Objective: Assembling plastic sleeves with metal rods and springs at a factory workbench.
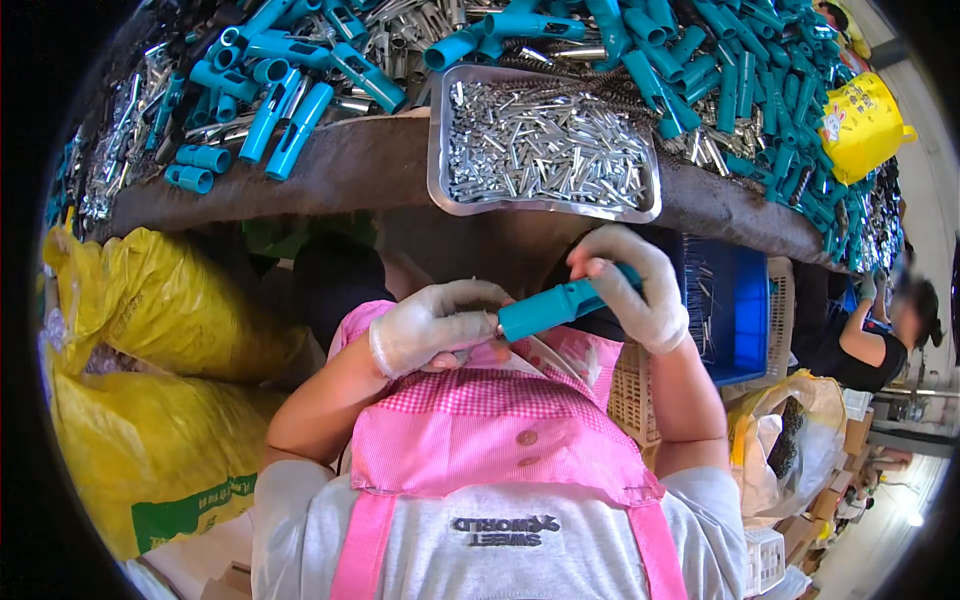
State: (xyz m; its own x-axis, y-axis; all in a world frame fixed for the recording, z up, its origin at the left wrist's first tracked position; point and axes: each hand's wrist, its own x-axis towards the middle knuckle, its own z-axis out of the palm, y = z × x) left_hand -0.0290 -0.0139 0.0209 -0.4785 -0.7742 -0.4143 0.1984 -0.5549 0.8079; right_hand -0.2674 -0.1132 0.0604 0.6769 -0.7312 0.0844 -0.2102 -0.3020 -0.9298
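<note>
In front of my chest a teal plastic tube-shaped part (550, 310) with a cut-out in its side is held nearly level, its right end a little higher. My right hand (640, 290), in a pale glove, grips the right end between thumb and fingers. Around the left end my left hand (435, 325), also gloved, is closed, its thumb and fingers pinching where a small metal tip shows. What else lies within its fingers is hidden. Beyond my hands, a metal tray (545, 150) full of small silvery pins sits at the table's edge.
More teal parts (290, 130) and loose metal pieces are heaped across the curved table (330, 170). A yellow bucket (860, 125) stands at right. Yellow sacks (170, 310) lie at left. A blue crate (735, 310) is below the table at right; another person (875, 335) works farther right.
</note>
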